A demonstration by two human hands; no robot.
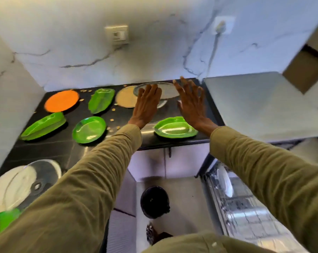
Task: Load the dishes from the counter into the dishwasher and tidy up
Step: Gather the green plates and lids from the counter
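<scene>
Black counter (66, 147) under marble walls holds most dishes: orange plate (62, 100), several green plates (89, 129), and a steel plate (168, 90) at the back. Left hand (146, 105) and right hand (192, 103) reach toward it, fingers straight, holding nothing. Dishwasher rack (233, 201) at lower right seems barely loaded, so the job looks early. No readable writing

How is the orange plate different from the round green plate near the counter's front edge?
The orange plate is orange, looks matte and lies far back by the wall. The round green plate is green, shows glossy highlights and lies nearer the front edge, close to scattered crumbs. Both are round, lie flat on the black counter and are untouched by either hand.
</scene>
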